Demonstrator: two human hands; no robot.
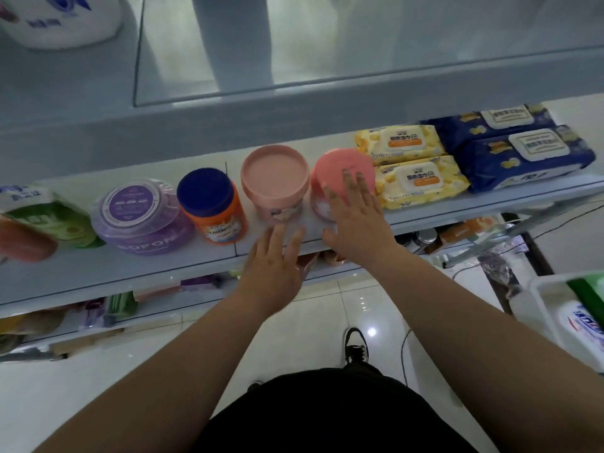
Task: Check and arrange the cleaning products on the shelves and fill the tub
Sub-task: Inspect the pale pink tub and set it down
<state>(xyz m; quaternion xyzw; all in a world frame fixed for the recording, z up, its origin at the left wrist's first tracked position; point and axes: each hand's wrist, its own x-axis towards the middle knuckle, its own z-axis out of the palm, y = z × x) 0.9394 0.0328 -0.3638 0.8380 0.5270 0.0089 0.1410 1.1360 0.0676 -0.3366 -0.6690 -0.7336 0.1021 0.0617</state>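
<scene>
Touching tilted pink round plastic tub (336, 165) with flat, straight-fingered right hand (356, 220); holding empty, spread left hand (274, 259) just near of upright pink-lidded tub (276, 178) on white shelf (130, 266).

Pink tub lids (275, 171) matt plastic; wipe packs (421, 183) glossy film; floor tiles (327, 318) glossy.

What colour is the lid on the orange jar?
The lid is dark blue, clearest in the head view.
</scene>
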